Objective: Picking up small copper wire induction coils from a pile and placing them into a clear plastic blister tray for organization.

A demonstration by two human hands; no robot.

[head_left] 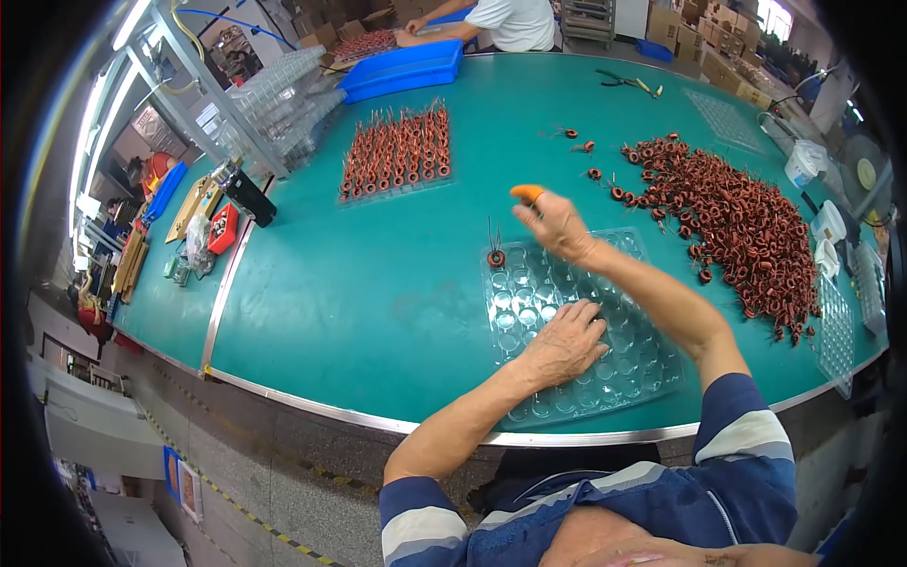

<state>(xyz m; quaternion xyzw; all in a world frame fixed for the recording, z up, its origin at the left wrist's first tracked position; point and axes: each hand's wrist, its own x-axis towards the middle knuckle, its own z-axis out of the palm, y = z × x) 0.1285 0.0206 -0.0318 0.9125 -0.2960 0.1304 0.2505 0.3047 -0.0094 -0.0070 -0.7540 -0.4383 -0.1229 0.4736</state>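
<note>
A clear plastic tray with rows of round pockets (619, 373) lies on the green table before me. One copper-red ring coil (497, 258) stands in its far left corner pocket, wire leads pointing up. My left hand (565, 348) rests on the middle of the tray, fingers spread on the pockets, holding nothing. Over the tray's far edge hovers my right hand (557, 227), right of the coil and apart from it. An orange finger cot (527, 193) covers one of its fingers; finger and thumb are apart, with nothing visible between them.
A large heap of loose ring coils (737, 222) spreads to the right. A filled tray of coils (397, 151) sits far left, near a blue bin (402, 71) and stacked clear trays (283, 104). Pliers (619, 80) lie at the back; a black flask (246, 194) stands left.
</note>
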